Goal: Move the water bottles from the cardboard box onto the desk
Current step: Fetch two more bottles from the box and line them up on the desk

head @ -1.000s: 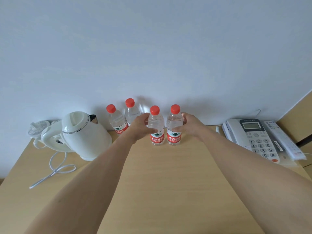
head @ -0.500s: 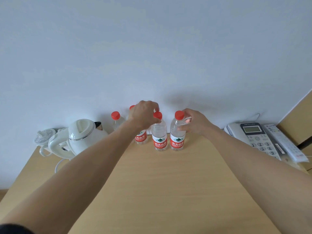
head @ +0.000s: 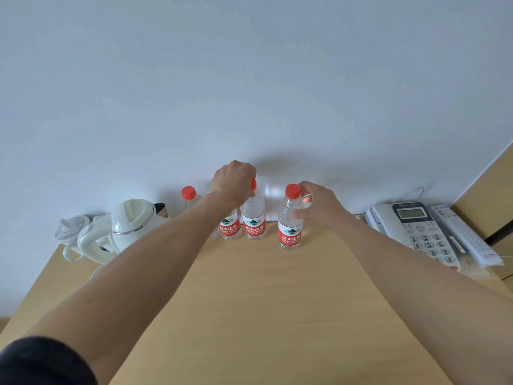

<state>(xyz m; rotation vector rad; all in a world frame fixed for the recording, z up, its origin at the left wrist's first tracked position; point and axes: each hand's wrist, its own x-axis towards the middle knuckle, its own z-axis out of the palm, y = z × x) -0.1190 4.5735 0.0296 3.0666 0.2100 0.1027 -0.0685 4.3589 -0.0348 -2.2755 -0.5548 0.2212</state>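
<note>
Several clear water bottles with red caps and red labels stand upright at the back of the wooden desk point(head: 249, 301). My left hand point(head: 233, 184) grips the cap and neck of one bottle point(head: 253, 220) from above, close to the wall. Beside it on the left stands another bottle point(head: 229, 227), its top hidden by my wrist. A further bottle point(head: 189, 197) stands behind my left forearm. My right hand point(head: 316, 204) holds the upper part of the rightmost bottle point(head: 290, 226), which stands a little nearer to me. No cardboard box is in view.
A white electric kettle point(head: 125, 226) with its cord sits at the back left, next to a small white lidded pot point(head: 69, 230). A grey desk telephone point(head: 416, 229) and a white remote in plastic point(head: 466, 237) lie at the back right. A white wall rises behind.
My left hand has slid its bottle back toward the wall, next to the earlier bottles. My right hand's bottle now stands apart from it. The camera has tilted up slightly.
</note>
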